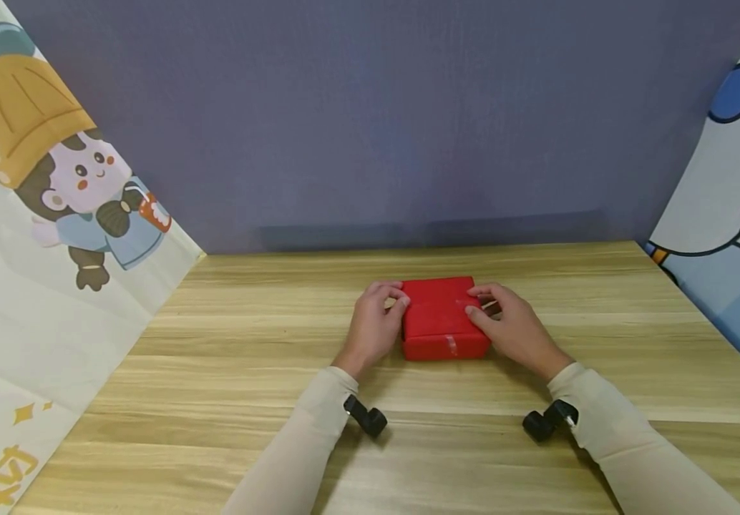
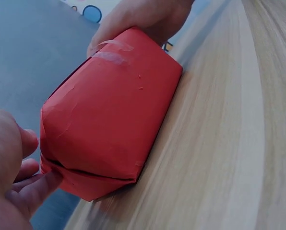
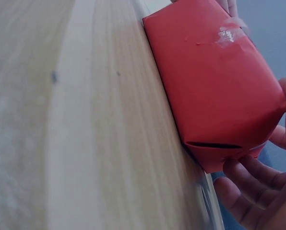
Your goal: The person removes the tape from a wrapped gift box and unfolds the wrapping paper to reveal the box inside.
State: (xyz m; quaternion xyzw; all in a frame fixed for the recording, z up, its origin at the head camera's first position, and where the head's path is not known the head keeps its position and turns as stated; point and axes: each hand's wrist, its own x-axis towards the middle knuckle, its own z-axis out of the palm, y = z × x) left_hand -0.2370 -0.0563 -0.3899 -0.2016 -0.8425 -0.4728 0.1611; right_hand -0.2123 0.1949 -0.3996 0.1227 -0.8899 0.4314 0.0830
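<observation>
A box wrapped in red paper (image 1: 442,311) sits on the wooden table, with clear tape (image 1: 451,345) on its front side. At its left end is my left hand (image 1: 375,325), thumb and index fingertips at the top edge. In the left wrist view, its fingers (image 2: 43,189) touch the folded paper at that end. My right hand (image 1: 517,323) holds the opposite end, its thumb on the top edge and fingers (image 3: 251,184) curled against the side. Folded paper leaves a dark slit at each end, seen in the wrist views.
The light wooden table (image 1: 247,400) runs back to a grey-blue panel (image 1: 370,129). A cartoon-printed sheet (image 1: 22,300) borders the left side, another printed sheet (image 1: 718,200) the right. Each wrist carries a small black camera (image 1: 366,418).
</observation>
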